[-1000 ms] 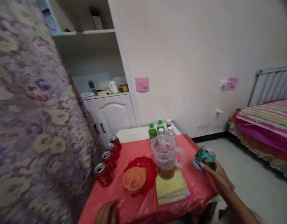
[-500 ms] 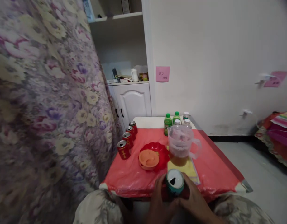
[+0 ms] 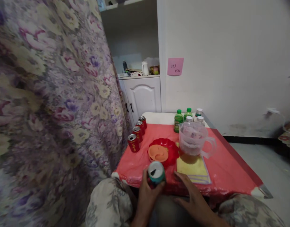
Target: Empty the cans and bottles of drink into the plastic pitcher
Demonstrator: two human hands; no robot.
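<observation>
My left hand (image 3: 147,190) is wrapped round a green drink can (image 3: 156,173) with a silver top and an opened mouth, held upright at the table's near edge. To its right, my right hand (image 3: 190,197) is apart from the can, fingers spread and holding nothing. Just beyond the can lies an orange divided dish (image 3: 159,153), resting on a red scalloped plate (image 3: 169,145). A clear plastic measuring jug (image 3: 190,138) with amber liquid low inside stands on a folded yellow cloth (image 3: 193,171).
Several red drink cans (image 3: 133,143) stand in a row along the table's left side. Behind the jug are green-capped bottles (image 3: 178,121) and white-capped bottles (image 3: 198,112). A red cover (image 3: 227,164) spreads over the table. A floral curtain (image 3: 64,110) hangs close on the left.
My right hand has let go of the green can and moved off to the right. The left hand keeps the can, now further left. The view has shifted, so the table items sit further right.
</observation>
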